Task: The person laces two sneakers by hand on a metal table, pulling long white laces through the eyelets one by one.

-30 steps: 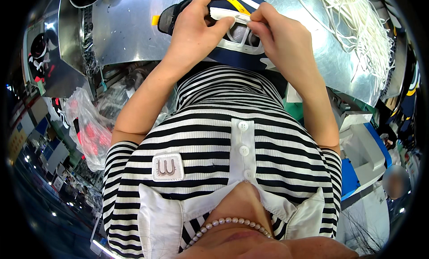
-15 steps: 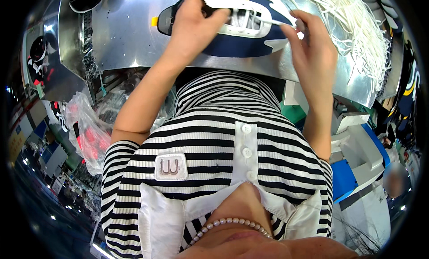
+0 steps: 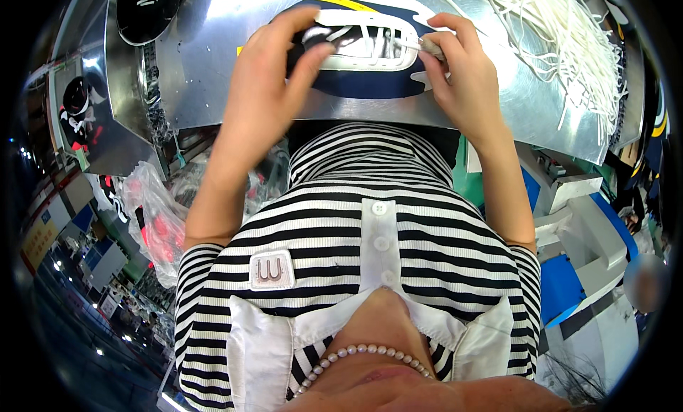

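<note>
Left grip [image 3: 269, 69] wide, right [image 3: 466, 76] on lace [image 3: 366, 41]

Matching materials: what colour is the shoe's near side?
The shoe's near side is navy blue, clearest in the head view.

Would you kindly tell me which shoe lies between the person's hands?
The navy shoe, between the left hand and right hand; the black shoe at upper left lies apart from both.

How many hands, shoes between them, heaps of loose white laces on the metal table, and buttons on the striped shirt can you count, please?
Hands, one left hand and one right hand: 2
Navy shoe between them: 1
Heap of white laces: 1
White buttons on the shirt front: 3
Total: 7
</note>
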Tool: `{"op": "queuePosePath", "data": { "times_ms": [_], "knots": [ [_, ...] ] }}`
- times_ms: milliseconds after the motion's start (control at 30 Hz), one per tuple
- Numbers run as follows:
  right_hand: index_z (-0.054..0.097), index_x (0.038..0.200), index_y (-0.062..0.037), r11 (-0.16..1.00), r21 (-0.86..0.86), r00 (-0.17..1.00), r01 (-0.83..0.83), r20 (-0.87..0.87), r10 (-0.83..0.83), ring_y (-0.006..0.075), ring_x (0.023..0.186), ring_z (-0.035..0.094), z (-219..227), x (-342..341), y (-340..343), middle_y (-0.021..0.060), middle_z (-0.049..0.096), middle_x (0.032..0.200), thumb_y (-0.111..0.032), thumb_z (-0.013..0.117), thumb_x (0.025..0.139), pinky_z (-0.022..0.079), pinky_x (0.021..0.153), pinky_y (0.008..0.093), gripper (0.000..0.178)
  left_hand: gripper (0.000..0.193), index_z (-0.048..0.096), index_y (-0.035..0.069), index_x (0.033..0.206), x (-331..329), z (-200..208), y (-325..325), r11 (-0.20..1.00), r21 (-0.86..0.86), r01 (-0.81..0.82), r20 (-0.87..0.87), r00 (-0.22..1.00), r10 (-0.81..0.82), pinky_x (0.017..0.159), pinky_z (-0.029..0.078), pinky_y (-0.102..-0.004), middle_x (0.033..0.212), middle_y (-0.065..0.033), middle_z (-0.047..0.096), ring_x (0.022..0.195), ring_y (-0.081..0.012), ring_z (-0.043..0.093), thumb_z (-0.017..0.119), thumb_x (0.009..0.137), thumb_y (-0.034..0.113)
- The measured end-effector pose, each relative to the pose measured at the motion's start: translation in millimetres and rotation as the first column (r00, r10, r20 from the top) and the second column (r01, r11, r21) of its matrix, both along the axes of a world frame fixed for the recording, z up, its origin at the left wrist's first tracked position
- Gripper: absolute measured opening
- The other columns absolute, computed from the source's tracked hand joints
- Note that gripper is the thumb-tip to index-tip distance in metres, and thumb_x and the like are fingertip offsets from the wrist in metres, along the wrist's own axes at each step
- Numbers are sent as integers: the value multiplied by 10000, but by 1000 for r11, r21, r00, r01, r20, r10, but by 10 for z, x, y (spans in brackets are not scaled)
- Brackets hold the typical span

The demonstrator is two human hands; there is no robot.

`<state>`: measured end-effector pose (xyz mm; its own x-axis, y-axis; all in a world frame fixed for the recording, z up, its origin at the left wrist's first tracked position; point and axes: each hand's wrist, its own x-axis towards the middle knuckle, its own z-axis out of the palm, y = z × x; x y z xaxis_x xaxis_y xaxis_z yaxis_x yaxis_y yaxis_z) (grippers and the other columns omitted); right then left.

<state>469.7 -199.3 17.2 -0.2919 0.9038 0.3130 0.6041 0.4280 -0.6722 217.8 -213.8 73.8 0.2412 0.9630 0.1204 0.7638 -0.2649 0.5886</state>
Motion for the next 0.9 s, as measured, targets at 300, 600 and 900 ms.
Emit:
{"op": "queuePosePath", "data": {
  "times_ms": [300, 600, 900],
  "knots": [
    [637, 1112, -77, 858, -368, 930, -359, -65, 362, 321, 747, 674, 257, -4, -655, 117, 678, 861, -39, 678, 846, 543, 691, 380, 272, 217, 686, 76, 1017, 334, -387, 186, 985, 169, 17, -69, 998, -6, 749, 500, -372, 906, -90, 688, 841, -292, 644, 738, 825, 164],
    [692, 1032, -23, 792, -610, 823, 16, -442, -357, 57, 731, 596, -32, -149, -261, 9, 672, 812, -208, 678, 941, 460, 637, 213, 207, 188, 702, 36, 952, 422, -176, 160, 965, 251, 73, 62, 994, -91, 686, 481, -354, 834, -102, 667, 781, -273, 631, 766, 787, 99],
    [685, 1008, -51, 647, -626, 863, -435, -495, 100, 82, 951, 557, -109, -104, -617, -8, 633, 924, -126, 695, 916, 425, 903, 259, 119, 172, 699, 62, 995, 355, -165, 232, 962, 228, 149, -145, 982, -117, 708, 477, -377, 828, -81, 626, 808, -282, 607, 709, 832, 117]
  ]
}}
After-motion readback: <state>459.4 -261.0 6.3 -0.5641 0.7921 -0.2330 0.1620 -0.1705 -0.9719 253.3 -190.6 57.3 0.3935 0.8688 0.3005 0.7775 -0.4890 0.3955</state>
